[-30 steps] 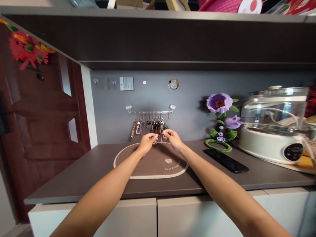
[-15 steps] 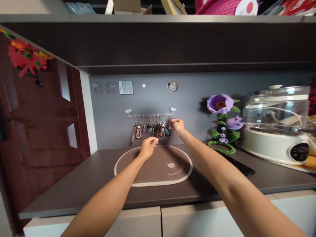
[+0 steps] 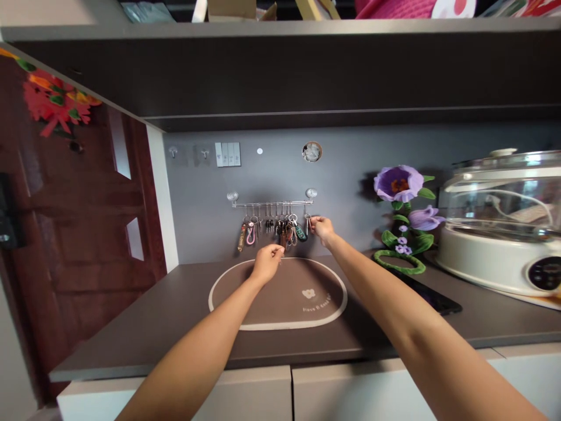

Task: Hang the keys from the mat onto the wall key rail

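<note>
A chrome hook rail [image 3: 272, 203] is fixed to the grey wall, and several key bunches [image 3: 287, 229] hang from it. My right hand [image 3: 323, 229] is raised at the rail's right end, its fingers pinched on a small key [image 3: 308, 223] that hangs from the last hook. My left hand [image 3: 268, 261] hovers lower, just above the brown oval mat [image 3: 280, 292], fingers pinched on something small that I cannot make out. A pink and a brown key strap [image 3: 246, 234] hang at the rail's left end.
A crocheted purple flower [image 3: 401, 219] stands right of the mat, with a dark phone [image 3: 432, 295] lying in front of it. A white cooker with a glass lid [image 3: 504, 225] fills the right. A dark wooden door [image 3: 74, 222] is at left; a shelf [image 3: 280, 64] overhangs.
My right hand rose from beside the left hand to the rail's right end, carrying the small key, which now hangs there. My left hand has stayed low over the mat.
</note>
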Demonstrator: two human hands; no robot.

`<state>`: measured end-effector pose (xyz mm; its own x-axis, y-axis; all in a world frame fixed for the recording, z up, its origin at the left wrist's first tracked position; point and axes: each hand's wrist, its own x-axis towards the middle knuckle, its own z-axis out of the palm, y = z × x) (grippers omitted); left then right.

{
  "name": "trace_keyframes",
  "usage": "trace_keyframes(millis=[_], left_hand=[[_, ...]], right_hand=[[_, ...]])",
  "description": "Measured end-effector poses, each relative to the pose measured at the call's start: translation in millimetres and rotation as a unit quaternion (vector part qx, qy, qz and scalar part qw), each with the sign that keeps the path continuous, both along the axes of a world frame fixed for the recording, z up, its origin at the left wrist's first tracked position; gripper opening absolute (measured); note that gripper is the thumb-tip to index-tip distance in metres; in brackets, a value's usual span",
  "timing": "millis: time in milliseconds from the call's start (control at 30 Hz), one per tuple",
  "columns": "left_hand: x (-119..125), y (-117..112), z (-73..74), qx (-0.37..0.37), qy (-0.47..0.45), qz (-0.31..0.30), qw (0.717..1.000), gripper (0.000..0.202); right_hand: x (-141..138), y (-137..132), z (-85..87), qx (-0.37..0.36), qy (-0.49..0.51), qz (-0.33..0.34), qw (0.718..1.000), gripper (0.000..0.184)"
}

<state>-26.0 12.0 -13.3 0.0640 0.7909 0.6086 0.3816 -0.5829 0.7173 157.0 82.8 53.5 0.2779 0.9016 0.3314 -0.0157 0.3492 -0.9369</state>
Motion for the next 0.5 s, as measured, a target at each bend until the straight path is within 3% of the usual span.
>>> trace_keyframes(millis=[100,167,267,367,500], left_hand=[[-1.6,-1.0,-2.8,0.011,0.033,0.007,0.999,0.024],[-2.1,-2.8,-1.2,0.014,0.056,0.013,0.998,0.033],[-3.8,-10.0,9.7,-0.009,0.057,0.005,0.998,0.061],[-12.0,-26.0,24.4,-0.018,0.033,-0.041,0.998,0.084],[-36.2,-58.5,25.4,-0.004,0.01,-0.1,0.995,0.095]], right_hand=[[-0.2,-8.2,-9.8,0.025,-0.038,-0.098,0.994,0.008],[-2.6,-19.9,-16.9,0.039,-0.044,-0.123,0.991,0.025],[-10.6,-46.9,-25.6,0.058,-0.075,-0.055,0.994,0.054],[-21.5,-80.8,-31.1,0.098,-0.095,0.058,0.989,0.075],[-32.8,-125.4,-38.2,0.136,-0.109,0.162,0.971,0.091]])
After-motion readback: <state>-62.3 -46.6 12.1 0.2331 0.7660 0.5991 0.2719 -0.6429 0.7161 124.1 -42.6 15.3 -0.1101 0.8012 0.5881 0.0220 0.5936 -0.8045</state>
